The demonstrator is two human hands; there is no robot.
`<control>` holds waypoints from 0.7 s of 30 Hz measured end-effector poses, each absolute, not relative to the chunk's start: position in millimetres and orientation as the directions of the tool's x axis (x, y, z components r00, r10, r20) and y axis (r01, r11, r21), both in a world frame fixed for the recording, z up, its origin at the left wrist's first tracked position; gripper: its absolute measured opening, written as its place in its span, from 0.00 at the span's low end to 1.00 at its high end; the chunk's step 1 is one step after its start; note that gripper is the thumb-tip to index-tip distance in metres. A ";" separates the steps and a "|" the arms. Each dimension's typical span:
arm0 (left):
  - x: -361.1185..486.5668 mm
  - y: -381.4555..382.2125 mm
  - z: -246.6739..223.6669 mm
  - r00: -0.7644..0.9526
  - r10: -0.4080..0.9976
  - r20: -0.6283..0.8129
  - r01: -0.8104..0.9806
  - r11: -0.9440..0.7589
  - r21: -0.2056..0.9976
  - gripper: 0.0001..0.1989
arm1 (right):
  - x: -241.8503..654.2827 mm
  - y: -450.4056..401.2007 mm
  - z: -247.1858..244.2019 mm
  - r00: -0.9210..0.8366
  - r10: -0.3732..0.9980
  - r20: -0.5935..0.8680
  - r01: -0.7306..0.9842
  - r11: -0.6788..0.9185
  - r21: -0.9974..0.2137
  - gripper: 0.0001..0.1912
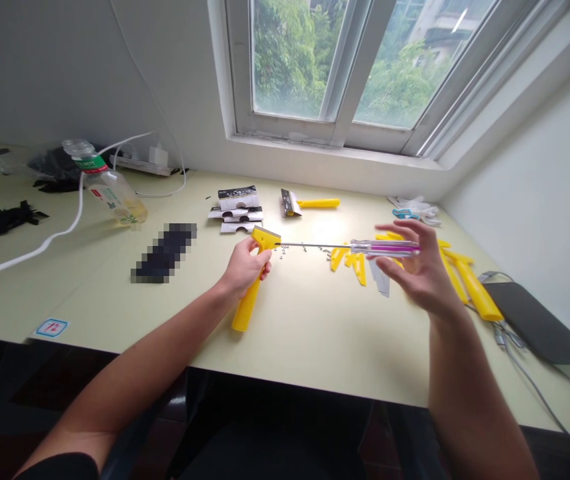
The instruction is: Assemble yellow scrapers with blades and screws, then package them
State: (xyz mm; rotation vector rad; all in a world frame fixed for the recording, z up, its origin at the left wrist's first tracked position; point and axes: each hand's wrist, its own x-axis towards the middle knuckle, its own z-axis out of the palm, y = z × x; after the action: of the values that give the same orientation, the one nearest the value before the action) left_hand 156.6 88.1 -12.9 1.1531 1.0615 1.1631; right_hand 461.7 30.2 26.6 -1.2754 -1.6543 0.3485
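**Screwdriver meets yellow scraper beside a numbered sticker**

The sticker (52,327) at the table's (315,353) near left edge carries red handwriting that looks like "12" inside a blue border. The one bottle (117,193) wears a green band with pale characters, too small to read. White print on the black cardboard sleeves (237,195) is likewise illegible.

One yellow scraper (249,300) is in the person's left hand (245,270), above the near middle of the table; the fingers close around its neck, with the head up and the handle slanting down toward the person. The right hand (425,270) loosely grips one screwdriver (385,248), its clear-and-purple handle lying between the thumb below and the spread, slightly blurred fingers above. The shaft runs level to the right side of the scraper's head; whether the tip sits in a screw is too small to tell.

At least three sleeves lie piled together near the window (335,67), which shows two panes. Just beside the pile rests a second scraper (317,203), a sleeve over its head. At least three small yellow pieces (359,270) and at least two larger yellow handles (477,290) lie near the right hand. Tiny metal parts (283,252), too small to count, are scattered beyond the scraper's head.
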 end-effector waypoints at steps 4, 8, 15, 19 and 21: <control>156.6 88.3 -12.0 0.104 0.994 -0.039 -0.121 0.052 0.991 0.10 | 461.1 31.8 24.6 0.081 0.845 0.529 0.602 0.382 -0.702 0.16; 156.3 88.8 -11.4 0.091 0.996 -0.024 -0.114 0.034 0.993 0.08 | 459.5 33.6 24.6 -0.009 0.861 0.509 0.508 0.442 -0.739 0.23; 154.6 90.7 -10.6 0.037 0.998 0.050 -0.078 -0.047 0.996 0.08 | 452.0 35.6 19.7 0.119 0.765 0.633 0.485 0.511 -0.710 0.14; 151.4 90.3 -9.5 -0.024 0.991 0.133 -0.037 -0.134 0.990 0.09 | 441.7 34.3 14.4 0.165 0.701 0.694 0.498 0.548 -0.672 0.14; 149.5 90.7 -8.6 -0.049 0.989 0.139 -0.012 -0.140 0.990 0.09 | 437.7 32.7 16.6 0.214 0.661 0.719 0.510 0.552 -0.659 0.13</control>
State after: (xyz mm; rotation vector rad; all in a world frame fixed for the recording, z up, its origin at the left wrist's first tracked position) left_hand 149.5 90.7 -8.6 1.2769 1.1640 1.3557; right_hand 437.7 32.7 16.6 -1.0785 -1.4341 0.1397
